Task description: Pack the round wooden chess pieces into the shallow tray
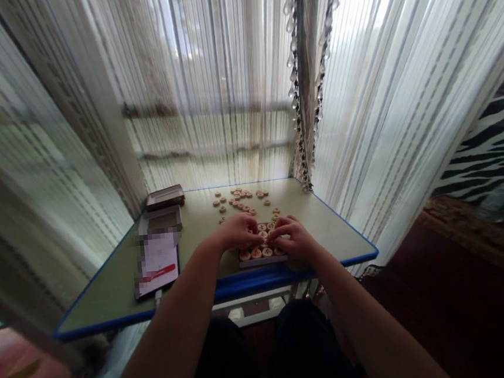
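Note:
A small flat tray [262, 261] near the table's front edge holds several round wooden game pieces with red marks. My left hand [234, 231] rests over its left part, fingers curled down onto the pieces. My right hand [294, 236] covers its right part, fingers bent and pinching at the pieces. The two hands almost touch above the tray. More round pieces [240, 199] lie scattered loose farther back on the green table [110, 286].
A white booklet with a red stripe [158, 269] lies at the left. Behind it sit an open box [161, 220] and a dark lid [165, 196]. Sheer curtains [233, 79] close off the back and sides. A zebra-patterned cloth [491, 150] hangs at the right.

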### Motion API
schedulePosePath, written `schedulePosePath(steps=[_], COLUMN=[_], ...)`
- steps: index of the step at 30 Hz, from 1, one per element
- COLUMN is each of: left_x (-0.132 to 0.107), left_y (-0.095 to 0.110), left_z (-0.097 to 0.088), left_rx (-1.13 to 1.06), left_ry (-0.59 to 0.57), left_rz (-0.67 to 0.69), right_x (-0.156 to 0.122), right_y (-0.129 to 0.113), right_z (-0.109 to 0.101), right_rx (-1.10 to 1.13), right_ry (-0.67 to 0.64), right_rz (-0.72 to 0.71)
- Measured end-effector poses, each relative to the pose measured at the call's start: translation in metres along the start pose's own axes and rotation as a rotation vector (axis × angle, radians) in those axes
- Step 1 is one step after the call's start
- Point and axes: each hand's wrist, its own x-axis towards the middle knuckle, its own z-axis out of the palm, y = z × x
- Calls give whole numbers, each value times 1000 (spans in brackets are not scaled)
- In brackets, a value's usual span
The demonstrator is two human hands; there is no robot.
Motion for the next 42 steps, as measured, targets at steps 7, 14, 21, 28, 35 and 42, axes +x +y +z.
schedulePosePath(steps=[7,14,21,28,35,42], left_x=[3,6,8,7,10,11], left_y=[-3,-32,-46,-53,-57,-59], left_z=[-2,0,16,24,26,10], left_rx=[12,197,244,251,360,320], left_ry=[213,657,583,473,390,467], left_rz=[-18,-321,-421,-443,-515,-642], right_x=[2,6,9,9,9,8], right_y=[2,17,28,29,26,25], right_z=[-1,6,9,11,10,9], right_rx=[61,57,-89,-110,-138,-132], right_ry=[20,220,301,293,269,247], right_rz=[47,186,276,295,278,298])
